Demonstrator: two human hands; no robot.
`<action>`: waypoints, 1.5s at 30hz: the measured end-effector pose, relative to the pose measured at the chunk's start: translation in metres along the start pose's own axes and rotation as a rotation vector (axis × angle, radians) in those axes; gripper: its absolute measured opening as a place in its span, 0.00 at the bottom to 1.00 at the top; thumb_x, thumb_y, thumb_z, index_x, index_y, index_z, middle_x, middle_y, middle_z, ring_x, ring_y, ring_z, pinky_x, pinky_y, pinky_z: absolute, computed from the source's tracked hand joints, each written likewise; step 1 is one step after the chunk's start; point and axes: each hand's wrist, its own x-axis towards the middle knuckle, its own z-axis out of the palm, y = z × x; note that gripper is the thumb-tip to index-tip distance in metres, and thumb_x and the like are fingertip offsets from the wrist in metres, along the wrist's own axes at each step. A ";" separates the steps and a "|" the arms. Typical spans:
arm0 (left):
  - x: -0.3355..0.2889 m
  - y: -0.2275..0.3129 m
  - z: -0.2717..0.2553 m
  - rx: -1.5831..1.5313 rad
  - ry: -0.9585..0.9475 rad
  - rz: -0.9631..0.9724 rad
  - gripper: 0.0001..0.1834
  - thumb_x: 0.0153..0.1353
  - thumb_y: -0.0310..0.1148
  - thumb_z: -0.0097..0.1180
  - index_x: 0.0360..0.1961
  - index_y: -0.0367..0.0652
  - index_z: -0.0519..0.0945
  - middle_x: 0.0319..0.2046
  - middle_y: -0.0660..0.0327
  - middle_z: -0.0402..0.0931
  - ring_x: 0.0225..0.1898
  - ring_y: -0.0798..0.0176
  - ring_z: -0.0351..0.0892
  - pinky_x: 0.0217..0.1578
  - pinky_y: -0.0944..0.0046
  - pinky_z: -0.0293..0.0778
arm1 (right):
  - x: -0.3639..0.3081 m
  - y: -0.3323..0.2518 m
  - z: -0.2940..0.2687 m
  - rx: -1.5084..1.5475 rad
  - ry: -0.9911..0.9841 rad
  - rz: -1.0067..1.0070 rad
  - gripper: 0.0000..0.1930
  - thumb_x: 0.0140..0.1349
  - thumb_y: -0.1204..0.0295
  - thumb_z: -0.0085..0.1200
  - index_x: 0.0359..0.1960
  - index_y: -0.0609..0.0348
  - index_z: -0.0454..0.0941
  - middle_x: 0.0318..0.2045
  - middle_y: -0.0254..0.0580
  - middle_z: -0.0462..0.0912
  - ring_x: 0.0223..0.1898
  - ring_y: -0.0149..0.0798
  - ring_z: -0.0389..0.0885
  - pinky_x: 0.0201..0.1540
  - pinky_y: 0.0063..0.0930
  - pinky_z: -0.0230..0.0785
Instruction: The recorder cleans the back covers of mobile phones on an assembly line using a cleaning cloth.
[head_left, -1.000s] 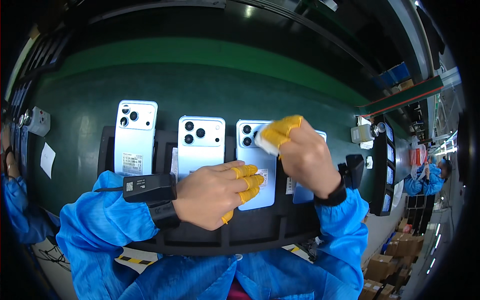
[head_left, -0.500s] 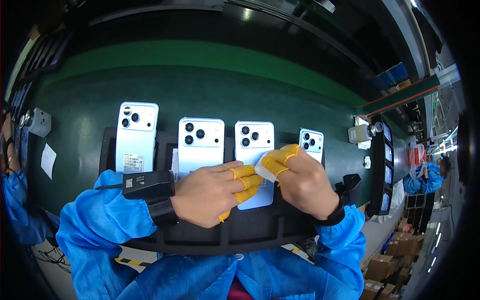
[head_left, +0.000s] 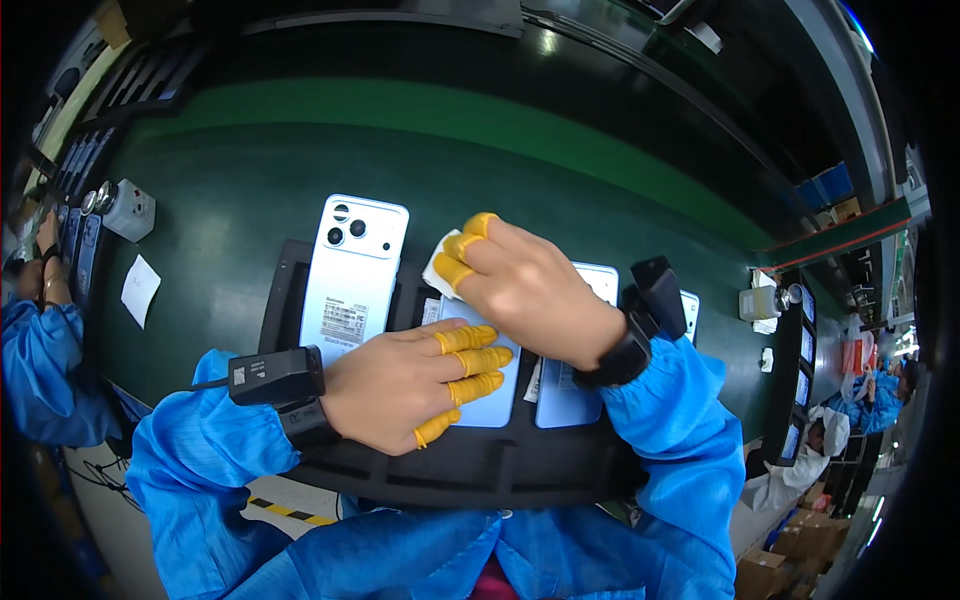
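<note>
1. Beneath both hands, on the black tray: a light-blue phone, lower end showing, upper end hidden behind the right hand.
2. Left hand laid across that phone, fingers stretched out in yellow finger covers; impossible to tell how hard pressed.
3. Right hand just beyond the left, fingertips pinched on a white wipe; hard to tell whether cloth or paper.
4. By the look of the phone, probably light, thin and stiff; likely slippery across the smooth back, and fragile if dropped or knocked.
5. Best taken by the two long edges, thumb against fingers, clear of the flat back.
6. In the way: left hand over the left edge, and right forearm across another phone just to the right.
7. Nearby: a third phone to the left, camera end uncovered; farther off on the green worktop, a white bottle and paper slip.
</note>
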 end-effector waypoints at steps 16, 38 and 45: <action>-0.003 0.003 -0.006 -0.038 -0.055 -0.031 0.32 0.38 0.29 0.61 0.51 0.34 0.78 0.53 0.49 0.74 0.58 0.44 0.70 0.62 0.56 0.65 | 0.004 -0.003 -0.003 -0.020 0.024 0.017 0.09 0.38 0.79 0.59 0.27 0.65 0.80 0.28 0.42 0.76 0.33 0.43 0.76 0.36 0.31 0.74; -0.006 0.006 -0.007 0.067 -0.048 -0.061 0.35 0.37 0.28 0.60 0.55 0.44 0.78 0.47 0.54 0.77 0.57 0.47 0.72 0.57 0.56 0.71 | -0.031 -0.018 -0.037 0.005 -0.099 0.050 0.09 0.36 0.79 0.58 0.24 0.63 0.81 0.28 0.40 0.75 0.32 0.41 0.76 0.34 0.30 0.75; -0.001 0.000 -0.002 -0.008 -0.068 -0.060 0.35 0.39 0.25 0.57 0.56 0.46 0.77 0.60 0.58 0.70 0.60 0.47 0.69 0.57 0.57 0.71 | -0.018 0.004 -0.026 -0.082 0.000 0.248 0.05 0.42 0.81 0.61 0.24 0.67 0.82 0.25 0.46 0.77 0.34 0.45 0.77 0.33 0.31 0.75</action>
